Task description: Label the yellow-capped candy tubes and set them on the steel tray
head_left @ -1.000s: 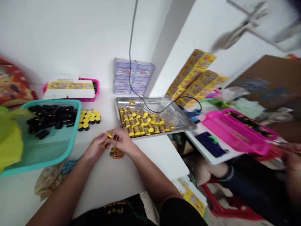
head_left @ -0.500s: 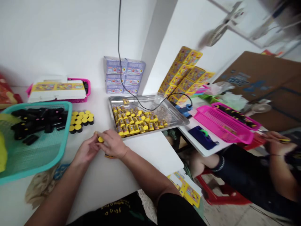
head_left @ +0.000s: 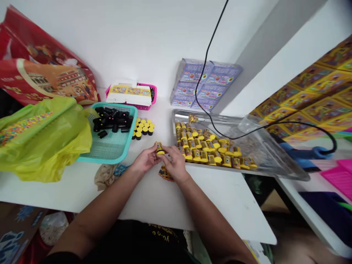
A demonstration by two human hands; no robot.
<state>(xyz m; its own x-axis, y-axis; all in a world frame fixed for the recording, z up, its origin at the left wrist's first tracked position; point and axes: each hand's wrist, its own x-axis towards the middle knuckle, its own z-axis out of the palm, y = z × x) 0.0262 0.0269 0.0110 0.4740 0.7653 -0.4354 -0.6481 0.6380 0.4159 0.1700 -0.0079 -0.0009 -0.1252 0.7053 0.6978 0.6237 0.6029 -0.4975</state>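
Between my two hands is a small yellow-labelled cylinder (head_left: pixel 160 148) with a yellow end, held over the white table. My left hand (head_left: pixel 146 160) has its fingertips closed on the cylinder's left side. On the other side, the fingers and thumb of my right hand (head_left: pixel 176 163) pinch it too. Printed yellow-and-dark labels (head_left: pixel 165 174) lie on the table, partly under my right hand. Behind my hands stand several black cylinders with yellow tops (head_left: pixel 138 135). To the right, a metal tray (head_left: pixel 286 167) holds rows of labelled yellow cylinders (head_left: pixel 196 155).
At left are a teal basket (head_left: pixel 128 146) of black cylinders, a yellow-green plastic bag (head_left: pixel 68 137) and a beige cloth (head_left: pixel 104 176). Purple boxes (head_left: pixel 209 79) and a pink basket (head_left: pixel 154 96) line the wall. A black cable (head_left: pixel 205 66) hangs across the tray; yellow boxes (head_left: pixel 316 95) stack at right.
The view has swung left, so the red and yellow-green bags show and the neighbouring person is mostly out of sight. The labelled cylinder, still in both hands, now shows its printed side.
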